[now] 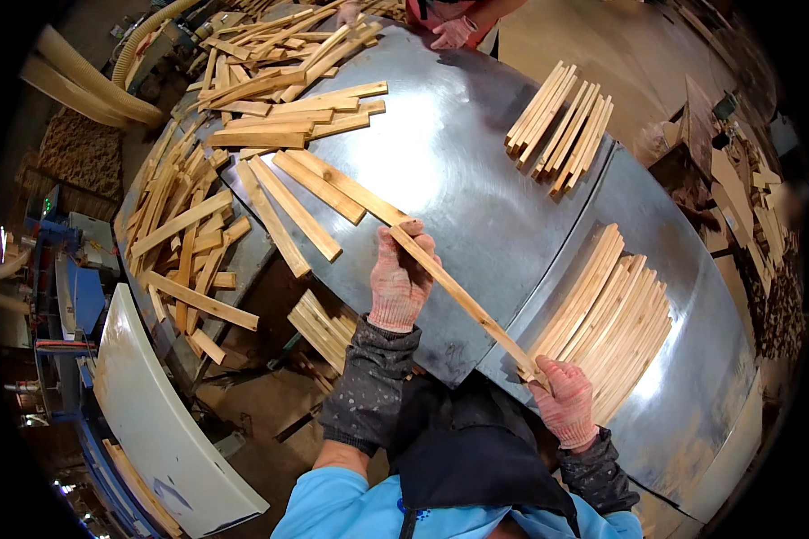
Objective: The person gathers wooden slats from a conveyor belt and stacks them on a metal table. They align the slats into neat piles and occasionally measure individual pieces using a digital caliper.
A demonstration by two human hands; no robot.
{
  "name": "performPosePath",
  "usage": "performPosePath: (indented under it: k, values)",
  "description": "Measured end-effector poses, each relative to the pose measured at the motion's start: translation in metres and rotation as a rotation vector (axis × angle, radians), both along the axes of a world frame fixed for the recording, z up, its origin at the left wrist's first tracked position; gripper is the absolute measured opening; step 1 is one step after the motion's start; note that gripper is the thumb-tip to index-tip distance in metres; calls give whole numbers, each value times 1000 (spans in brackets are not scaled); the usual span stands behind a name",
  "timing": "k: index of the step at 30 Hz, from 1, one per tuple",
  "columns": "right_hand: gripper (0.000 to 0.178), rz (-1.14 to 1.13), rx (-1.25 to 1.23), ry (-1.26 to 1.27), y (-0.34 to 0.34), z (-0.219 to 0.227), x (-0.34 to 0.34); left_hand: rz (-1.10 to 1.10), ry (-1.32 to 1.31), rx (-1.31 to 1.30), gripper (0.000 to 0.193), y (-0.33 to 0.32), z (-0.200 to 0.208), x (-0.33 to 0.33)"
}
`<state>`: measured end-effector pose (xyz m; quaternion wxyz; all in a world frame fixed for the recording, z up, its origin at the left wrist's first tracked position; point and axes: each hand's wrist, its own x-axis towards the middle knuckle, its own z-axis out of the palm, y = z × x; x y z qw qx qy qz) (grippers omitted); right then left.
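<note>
I hold one long pale wooden strip (pixel 463 301) between both gloved hands above a shiny metal table (pixel 458 162). My left hand (pixel 397 278) grips its far end near the table's middle. My right hand (pixel 562 395) grips its near end by the table's front edge. Right of the strip lies a neat fan of sorted strips (pixel 616 314). Three loose strips (pixel 310 202) lie just left of my left hand.
A second sorted bundle (pixel 562 121) lies at the far right of the table. Heaps of loose strips (pixel 270 63) cover the far left, more (pixel 184 238) on a side ledge. Another person's gloved hand (pixel 449 34) rests at the far edge. Offcuts (pixel 319 323) sit below the table.
</note>
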<state>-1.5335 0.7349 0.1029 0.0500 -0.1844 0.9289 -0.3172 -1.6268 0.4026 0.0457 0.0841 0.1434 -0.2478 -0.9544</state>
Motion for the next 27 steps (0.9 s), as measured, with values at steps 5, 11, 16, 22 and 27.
performPosePath:
  k: [5, 11, 16, 22, 27]
  values:
    - [50, -23, 26, -16, -1, -1, 1, -26, -22, 6, 54, 3, -14, -5]
    - [47, -38, 19, -129, -1, -9, 4, 17, -116, 60, 49, 3, -31, -6]
    - [47, -130, -190, -366, 0, -43, 8, -172, -266, -116, 45, -30, -49, -8]
    - [47, -364, -596, -816, -9, -93, 2, 265, -322, -846, 74, -195, 44, -43]
    - [47, -357, -406, -889, -19, -106, -19, 558, -435, -1083, 84, -332, 165, -57]
